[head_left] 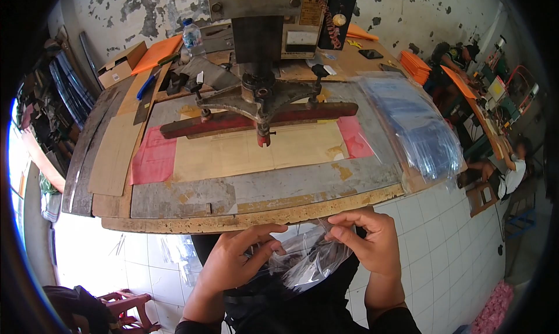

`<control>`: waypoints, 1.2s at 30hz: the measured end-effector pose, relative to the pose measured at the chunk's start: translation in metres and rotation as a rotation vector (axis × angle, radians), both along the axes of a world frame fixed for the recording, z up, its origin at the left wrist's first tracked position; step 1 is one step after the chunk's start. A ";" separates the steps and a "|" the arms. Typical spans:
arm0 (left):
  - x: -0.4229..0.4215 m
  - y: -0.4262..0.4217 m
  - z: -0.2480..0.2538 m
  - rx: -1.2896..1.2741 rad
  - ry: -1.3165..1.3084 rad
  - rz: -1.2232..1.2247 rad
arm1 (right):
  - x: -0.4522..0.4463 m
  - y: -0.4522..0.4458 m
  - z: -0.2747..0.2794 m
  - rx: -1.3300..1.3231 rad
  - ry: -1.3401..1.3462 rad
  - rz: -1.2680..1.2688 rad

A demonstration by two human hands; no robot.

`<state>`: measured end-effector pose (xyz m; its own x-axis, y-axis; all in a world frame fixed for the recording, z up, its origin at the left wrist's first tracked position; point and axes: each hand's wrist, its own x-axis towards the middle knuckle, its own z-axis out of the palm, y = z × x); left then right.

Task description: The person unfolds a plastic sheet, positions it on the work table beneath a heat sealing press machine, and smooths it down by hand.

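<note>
A crumpled piece of clear plastic (pixel 311 255) lies over my lap, just below the front edge of the worktable. My left hand (pixel 241 255) is at its left side, with the index finger stretched out and the thumb bent against the curled fingers at the plastic's edge. At the upper right edge, my right hand (pixel 370 241) pinches the plastic between thumb and fingers. Beyond my hands stands a press with a red bar (pixel 326 111) above a pale yellow sheet (pixel 233 156). Pink pieces (pixel 153 156) lie at both ends of that sheet.
Stacked clear plastic sheets (pixel 416 127) lie on the table's right side. At the back left are a water bottle (pixel 191 37), a cardboard box (pixel 122 65) and a blue tool (pixel 145 87). Two people sit farther right. A red stool (pixel 129 310) stands at lower left.
</note>
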<state>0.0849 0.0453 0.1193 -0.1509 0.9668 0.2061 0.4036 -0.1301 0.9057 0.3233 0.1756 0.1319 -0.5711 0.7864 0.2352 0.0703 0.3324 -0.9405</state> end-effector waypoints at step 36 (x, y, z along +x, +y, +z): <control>-0.001 0.003 -0.015 0.049 0.067 0.003 | -0.007 -0.008 -0.011 0.027 -0.135 0.015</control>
<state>0.0838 0.0481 0.1047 -0.1377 0.9551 0.2625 0.4632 -0.1722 0.8694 0.3160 0.1673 0.1213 -0.6110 0.7717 0.1765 0.1902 0.3596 -0.9135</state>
